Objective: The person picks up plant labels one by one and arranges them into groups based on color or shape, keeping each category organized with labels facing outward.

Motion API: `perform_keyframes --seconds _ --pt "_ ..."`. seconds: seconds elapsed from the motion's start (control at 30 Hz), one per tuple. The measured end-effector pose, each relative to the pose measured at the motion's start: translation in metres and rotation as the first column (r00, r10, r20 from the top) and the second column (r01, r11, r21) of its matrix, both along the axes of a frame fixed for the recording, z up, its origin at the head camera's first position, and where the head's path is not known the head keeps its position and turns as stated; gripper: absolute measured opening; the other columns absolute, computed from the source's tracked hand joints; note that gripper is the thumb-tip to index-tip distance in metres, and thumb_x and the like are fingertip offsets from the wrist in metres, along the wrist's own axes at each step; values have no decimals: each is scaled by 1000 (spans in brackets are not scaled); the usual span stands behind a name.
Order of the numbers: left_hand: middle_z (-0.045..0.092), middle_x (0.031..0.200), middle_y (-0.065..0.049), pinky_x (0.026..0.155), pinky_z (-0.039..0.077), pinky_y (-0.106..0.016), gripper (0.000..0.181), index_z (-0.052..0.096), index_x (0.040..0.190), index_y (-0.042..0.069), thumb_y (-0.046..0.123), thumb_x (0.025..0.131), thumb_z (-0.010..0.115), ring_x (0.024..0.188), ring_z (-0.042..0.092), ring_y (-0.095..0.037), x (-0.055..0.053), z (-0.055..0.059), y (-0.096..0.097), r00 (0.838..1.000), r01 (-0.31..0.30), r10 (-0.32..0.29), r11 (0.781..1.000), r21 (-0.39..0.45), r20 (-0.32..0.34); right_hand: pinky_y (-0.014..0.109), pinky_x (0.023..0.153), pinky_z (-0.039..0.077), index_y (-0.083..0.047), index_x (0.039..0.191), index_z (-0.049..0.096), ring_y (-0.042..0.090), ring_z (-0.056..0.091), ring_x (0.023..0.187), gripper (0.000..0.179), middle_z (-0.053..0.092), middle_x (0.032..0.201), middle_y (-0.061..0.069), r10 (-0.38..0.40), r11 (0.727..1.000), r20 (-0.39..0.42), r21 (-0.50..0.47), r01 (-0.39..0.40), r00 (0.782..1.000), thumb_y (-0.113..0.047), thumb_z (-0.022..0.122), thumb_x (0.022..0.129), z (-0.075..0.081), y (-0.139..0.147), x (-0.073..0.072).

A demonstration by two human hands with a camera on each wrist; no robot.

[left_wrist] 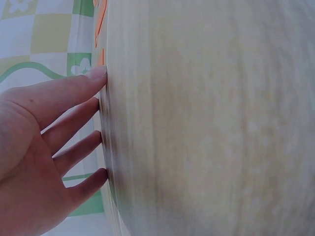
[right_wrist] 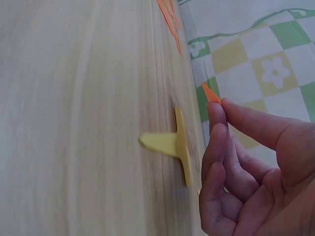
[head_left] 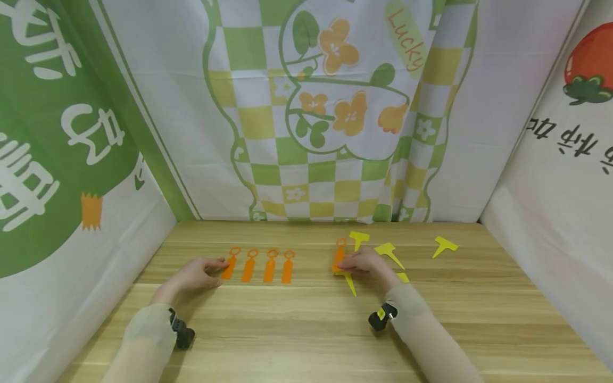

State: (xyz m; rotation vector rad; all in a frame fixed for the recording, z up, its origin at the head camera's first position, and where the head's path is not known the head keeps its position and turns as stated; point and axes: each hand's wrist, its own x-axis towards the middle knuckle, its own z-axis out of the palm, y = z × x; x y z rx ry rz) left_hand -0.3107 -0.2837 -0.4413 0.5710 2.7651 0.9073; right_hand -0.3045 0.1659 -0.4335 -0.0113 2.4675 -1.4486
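Note:
My left hand (head_left: 198, 272) lies at the left end of a row of orange plant tags, each a strip with a ring at its top. Its fingertips touch the leftmost orange tag (head_left: 230, 268); in the left wrist view the fingers are spread against the tabletop. Beside it in the row are a second tag (head_left: 248, 271), a third (head_left: 270, 271) and a fourth (head_left: 287, 272). Pinched between thumb and index finger of my right hand (head_left: 365, 261) is another orange tag (head_left: 338, 261), whose tip shows in the right wrist view. Below that tag is a yellow T-shaped plant label (right_wrist: 162, 143).
More yellow T-shaped labels lie around the right hand: one behind it (head_left: 359, 238), one just right of that (head_left: 391, 253), one partly hidden by the wrist (head_left: 403, 277), and one farther right (head_left: 444, 246). Printed cloth (head_left: 325, 181) hangs along the wooden table's (head_left: 287, 330) back edge.

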Motion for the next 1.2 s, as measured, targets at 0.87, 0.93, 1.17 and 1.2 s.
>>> perform_keyframes --seconds 0.87,0.93,1.17,1.2 --pt "44 143 -21 108 24 -63 49 59 127 0 11 80 72 134 32 -47 -1 0 -1 1000 -6 6 1000 1 5 15 45 33 -5 75 74 2 50 48 13 66 57 -4 -17 999 26 41 16 1000 -17 79 75 -8 -56 -9" --pt "43 143 -22 108 24 -63 50 58 127 0 11 80 72 133 32 -48 -2 0 -1 1000 -1 1 1000 -3 3 15 45 34 -5 74 74 3 51 48 13 67 58 -2 -6 999 14 54 6 1000 -17 80 74 -8 -60 -9" --pt "43 144 -21 108 25 -63 50 58 128 0 11 81 72 134 32 -47 -3 -1 -2 1000 -5 5 1000 5 12 16 49 40 -5 74 75 4 53 50 12 64 56 -5 19 998 11 67 -20 1000 -17 79 75 -8 -70 -6" --pt "43 144 -21 108 25 -63 51 58 128 0 11 81 72 134 31 -47 -3 -1 -2 1000 -4 4 1000 5 13 16 49 41 -5 75 75 4 53 49 12 64 56 -5 22 998 9 64 -23 1000 -16 79 75 -8 -72 -6"
